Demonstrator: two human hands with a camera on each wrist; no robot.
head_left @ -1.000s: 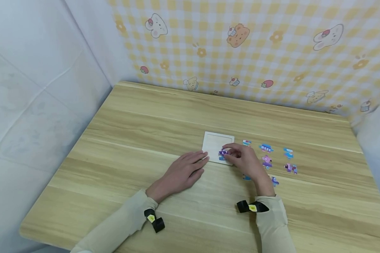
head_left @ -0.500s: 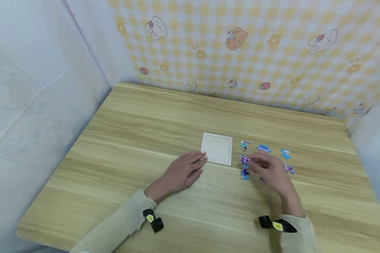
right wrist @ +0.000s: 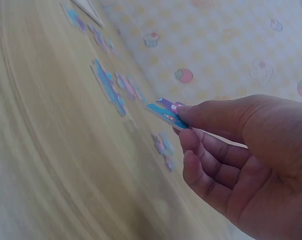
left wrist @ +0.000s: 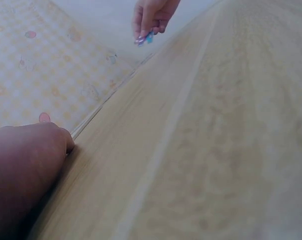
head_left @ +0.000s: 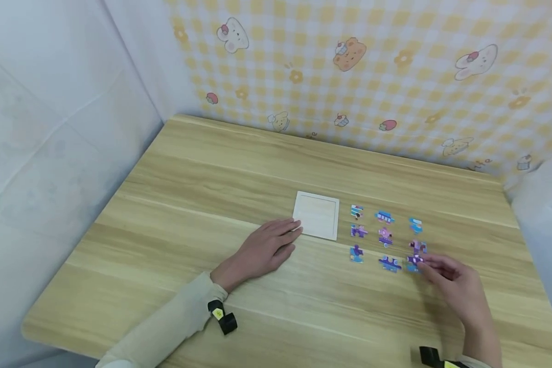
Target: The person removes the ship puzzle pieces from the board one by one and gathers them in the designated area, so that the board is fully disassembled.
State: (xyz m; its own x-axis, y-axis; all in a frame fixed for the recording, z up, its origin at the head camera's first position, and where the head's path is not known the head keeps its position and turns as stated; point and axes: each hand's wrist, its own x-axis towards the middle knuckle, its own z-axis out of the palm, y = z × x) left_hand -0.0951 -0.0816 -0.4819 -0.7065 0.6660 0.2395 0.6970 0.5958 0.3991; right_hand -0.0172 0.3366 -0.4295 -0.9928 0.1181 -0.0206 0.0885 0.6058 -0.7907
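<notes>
A purple and blue jigsaw puzzle piece is pinched between the thumb and fingers of my right hand, above the table at the right end of the front row. Several other puzzle pieces lie in loose rows on the wood, among them a blue and purple piece and a pink one. My left hand lies with straight fingers, its fingertips at the lower left corner of the square white puzzle tray. The tray's recess shows bare.
The wooden table reaches back to a yellow checked cloth with cartoon prints. White cloth hangs along the left side, and more stands at the right.
My right hand has carried the puzzle piece from over the tray, across the other pieces, to the right and toward me. The left hand has stayed by the tray.
</notes>
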